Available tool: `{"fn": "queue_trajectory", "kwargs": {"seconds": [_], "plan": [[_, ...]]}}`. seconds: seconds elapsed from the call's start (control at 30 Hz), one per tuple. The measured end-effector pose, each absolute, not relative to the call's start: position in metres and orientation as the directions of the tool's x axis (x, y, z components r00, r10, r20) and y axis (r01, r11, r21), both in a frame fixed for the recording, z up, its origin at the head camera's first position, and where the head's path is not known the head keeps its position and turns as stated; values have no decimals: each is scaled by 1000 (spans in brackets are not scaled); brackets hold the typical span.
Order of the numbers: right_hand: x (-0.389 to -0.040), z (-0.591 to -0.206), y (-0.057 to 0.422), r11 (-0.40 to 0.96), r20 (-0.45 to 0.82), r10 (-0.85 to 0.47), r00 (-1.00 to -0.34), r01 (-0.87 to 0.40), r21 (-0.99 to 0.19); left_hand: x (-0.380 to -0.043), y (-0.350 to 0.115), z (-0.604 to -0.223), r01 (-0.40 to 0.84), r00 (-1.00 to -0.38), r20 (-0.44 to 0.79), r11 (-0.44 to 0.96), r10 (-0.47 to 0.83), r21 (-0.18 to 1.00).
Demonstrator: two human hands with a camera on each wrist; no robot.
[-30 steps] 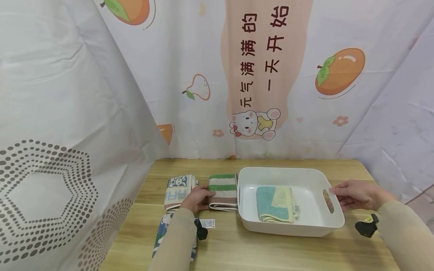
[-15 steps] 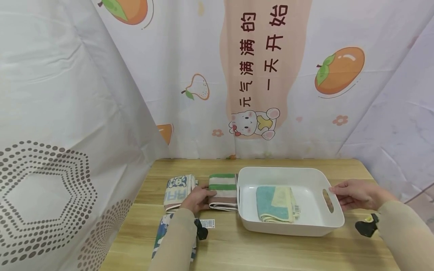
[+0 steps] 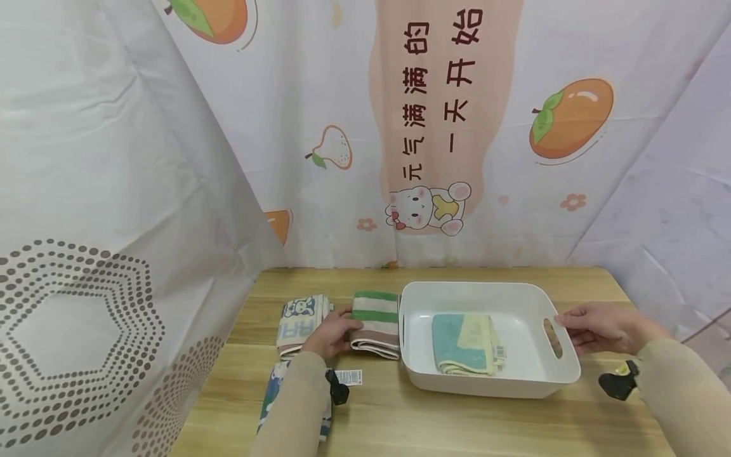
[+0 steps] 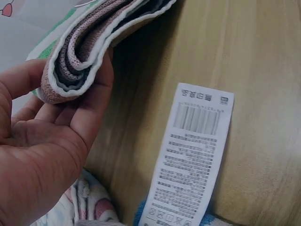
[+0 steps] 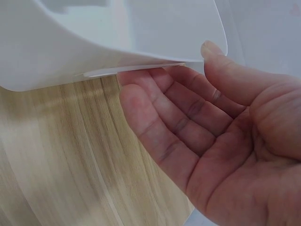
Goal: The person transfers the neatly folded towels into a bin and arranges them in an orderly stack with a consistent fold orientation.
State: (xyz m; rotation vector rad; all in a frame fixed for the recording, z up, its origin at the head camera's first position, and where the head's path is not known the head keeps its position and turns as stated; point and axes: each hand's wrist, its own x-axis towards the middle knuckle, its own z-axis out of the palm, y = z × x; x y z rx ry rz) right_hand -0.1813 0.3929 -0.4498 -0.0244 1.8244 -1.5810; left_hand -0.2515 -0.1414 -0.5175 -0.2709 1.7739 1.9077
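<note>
Left hand (image 3: 330, 335) pinches striped towel (image 3: 375, 324), thumb above, fingers beneath; towel at nine o'clock of white bin (image 3: 491, 388), just beside it. Right hand (image 3: 599, 328) pinches bin's rim at three o'clock. Turquoise-yellow towel (image 3: 459, 343) lies folded inside. Cream-and-blue towel (image 3: 297, 317) lies at striped towel's nine o'clock; blue towel (image 3: 274, 388) at seven, partly behind left sleeve (image 3: 299, 406).

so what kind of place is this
Probably a makeshift, screened-off work corner indoors: a fruit-printed curtain hangs behind a wood-grain table, which bears folded towels and a white bin. What lies beyond isn't shown.
</note>
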Motion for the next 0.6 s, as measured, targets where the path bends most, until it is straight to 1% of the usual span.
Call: {"fn": "queue_trajectory", "kwargs": {"seconds": [0.27, 0.6], "plan": [[-181, -451, 393, 250, -483, -443, -755, 414, -875, -255, -140, -503, -416, -884, -393, -44, 253, 908], [-181, -451, 393, 242, -470, -479, -742, 403, -883, -261, -138, -481, -389, -906, -371, -55, 202, 920]]}}
